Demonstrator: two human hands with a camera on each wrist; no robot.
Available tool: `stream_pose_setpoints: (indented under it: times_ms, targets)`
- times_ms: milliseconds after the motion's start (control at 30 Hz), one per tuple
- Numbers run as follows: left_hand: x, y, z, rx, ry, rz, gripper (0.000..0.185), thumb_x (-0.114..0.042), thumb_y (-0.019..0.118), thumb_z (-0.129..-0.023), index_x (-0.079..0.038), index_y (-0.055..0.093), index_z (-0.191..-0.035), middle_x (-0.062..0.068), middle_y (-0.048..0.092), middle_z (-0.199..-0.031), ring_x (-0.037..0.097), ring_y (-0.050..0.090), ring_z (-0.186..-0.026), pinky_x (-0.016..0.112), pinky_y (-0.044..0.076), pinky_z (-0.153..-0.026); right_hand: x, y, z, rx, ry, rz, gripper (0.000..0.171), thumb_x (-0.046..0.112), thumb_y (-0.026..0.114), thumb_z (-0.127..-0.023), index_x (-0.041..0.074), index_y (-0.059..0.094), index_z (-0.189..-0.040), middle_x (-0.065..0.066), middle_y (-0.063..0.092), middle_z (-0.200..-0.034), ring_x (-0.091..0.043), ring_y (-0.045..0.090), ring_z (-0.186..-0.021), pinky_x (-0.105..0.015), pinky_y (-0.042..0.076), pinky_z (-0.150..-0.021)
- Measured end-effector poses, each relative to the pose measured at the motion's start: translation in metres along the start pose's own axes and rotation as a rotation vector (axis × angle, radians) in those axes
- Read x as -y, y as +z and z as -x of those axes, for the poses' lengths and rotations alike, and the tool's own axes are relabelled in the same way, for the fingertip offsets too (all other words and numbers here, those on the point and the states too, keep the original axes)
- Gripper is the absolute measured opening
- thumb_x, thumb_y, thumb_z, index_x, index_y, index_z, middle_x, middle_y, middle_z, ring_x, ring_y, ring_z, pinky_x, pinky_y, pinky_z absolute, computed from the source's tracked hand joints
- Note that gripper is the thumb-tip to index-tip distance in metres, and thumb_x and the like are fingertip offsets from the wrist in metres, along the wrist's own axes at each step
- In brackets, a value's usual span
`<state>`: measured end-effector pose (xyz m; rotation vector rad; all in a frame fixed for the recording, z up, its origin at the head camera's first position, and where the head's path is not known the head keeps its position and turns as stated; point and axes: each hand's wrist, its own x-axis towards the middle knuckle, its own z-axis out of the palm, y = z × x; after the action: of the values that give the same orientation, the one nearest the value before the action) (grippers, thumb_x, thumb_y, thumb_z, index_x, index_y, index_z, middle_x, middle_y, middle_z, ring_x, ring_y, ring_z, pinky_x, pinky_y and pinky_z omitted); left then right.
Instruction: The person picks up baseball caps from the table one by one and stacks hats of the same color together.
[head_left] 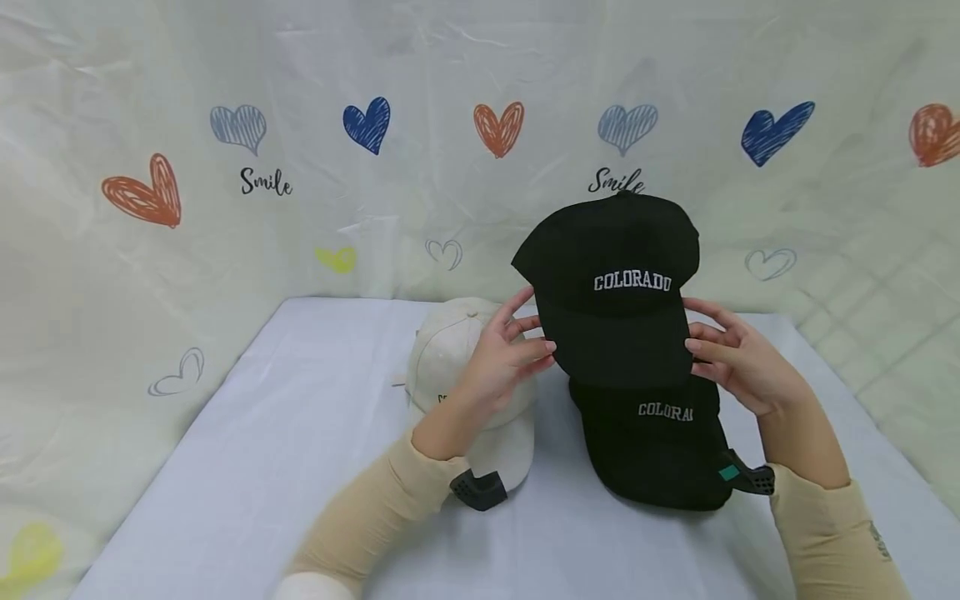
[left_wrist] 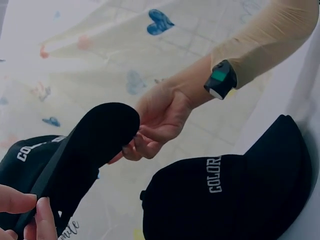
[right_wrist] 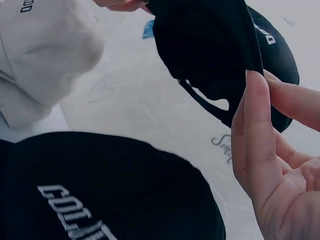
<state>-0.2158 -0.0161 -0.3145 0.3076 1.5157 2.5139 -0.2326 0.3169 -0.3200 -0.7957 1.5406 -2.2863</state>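
A black baseball cap (head_left: pixel 611 242) with white COLORADO lettering is held up in the air, its brim facing me. My left hand (head_left: pixel 501 354) pinches the left edge of its brim, and my right hand (head_left: pixel 731 354) pinches the right edge. In the right wrist view the thumb and fingers (right_wrist: pixel 257 115) grip the brim edge, and the cap's hollow underside with its back opening shows. Below it a second black cap (head_left: pixel 652 462) with the same lettering sits on the table, partly covered by the raised one in the head view.
A cream cap (head_left: pixel 442 350) sits left of the lower black cap, partly behind my left hand and wrist. Both rest on a table with a white cloth (head_left: pixel 300 400). Behind stands a pale curtain (head_left: pixel 420 50) printed with hearts and the word Smile.
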Motion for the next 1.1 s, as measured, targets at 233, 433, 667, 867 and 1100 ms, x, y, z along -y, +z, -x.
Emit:
stream_pose_setpoints:
  times_ms: [233, 433, 667, 867, 1100]
  targets:
    - [0.011, 0.019, -0.007, -0.046, 0.01, 0.009, 0.073, 0.014, 0.061, -0.093, -0.021, 0.045, -0.154, 0.008, 0.056, -0.12, 0.017, 0.061, -0.081, 0.029, 0.059, -0.076, 0.0, -0.015, 0.008, 0.003, -0.014, -0.058, 0.052, -0.015, 0.036, -0.104, 0.014, 0.049, -0.145, -0.01, 0.065, -0.11, -0.018, 0.07, -0.091, -0.026, 0.06, -0.079]
    - [0.025, 0.035, -0.012, -0.117, 0.001, 0.041, 0.064, 0.014, 0.062, -0.092, -0.019, 0.054, -0.147, 0.005, 0.059, -0.121, 0.016, 0.063, -0.081, 0.029, 0.058, -0.073, 0.001, -0.028, 0.015, 0.002, -0.021, -0.078, 0.052, -0.015, 0.034, -0.104, 0.013, 0.051, -0.145, -0.012, 0.067, -0.114, -0.021, 0.071, -0.096, -0.029, 0.059, -0.083]
    - [0.05, 0.042, -0.015, -0.186, -0.059, 0.094, 0.055, 0.012, 0.066, -0.092, -0.017, 0.061, -0.139, 0.002, 0.063, -0.123, 0.017, 0.064, -0.087, 0.029, 0.059, -0.071, -0.004, -0.047, 0.024, 0.026, 0.015, -0.102, 0.056, -0.017, 0.031, -0.104, 0.013, 0.053, -0.145, -0.01, 0.067, -0.113, -0.02, 0.071, -0.098, -0.029, 0.06, -0.082]
    - [0.065, 0.045, -0.02, -0.216, -0.088, 0.097, 0.054, 0.013, 0.067, -0.091, -0.018, 0.064, -0.136, 0.001, 0.065, -0.121, 0.018, 0.065, -0.085, 0.033, 0.06, -0.074, -0.008, -0.062, 0.034, 0.005, 0.097, 0.025, 0.06, -0.017, 0.036, -0.103, 0.022, 0.056, -0.145, -0.006, 0.068, -0.11, -0.016, 0.07, -0.098, -0.029, 0.06, -0.082]
    - [0.077, 0.049, -0.024, -0.226, -0.096, 0.107, 0.056, 0.015, 0.065, -0.09, -0.015, 0.063, -0.137, 0.003, 0.064, -0.122, 0.02, 0.064, -0.092, 0.033, 0.059, -0.075, -0.01, -0.071, 0.041, -0.028, 0.165, 0.053, 0.059, -0.016, 0.039, -0.103, 0.025, 0.057, -0.142, -0.006, 0.07, -0.109, -0.017, 0.072, -0.096, -0.03, 0.06, -0.082]
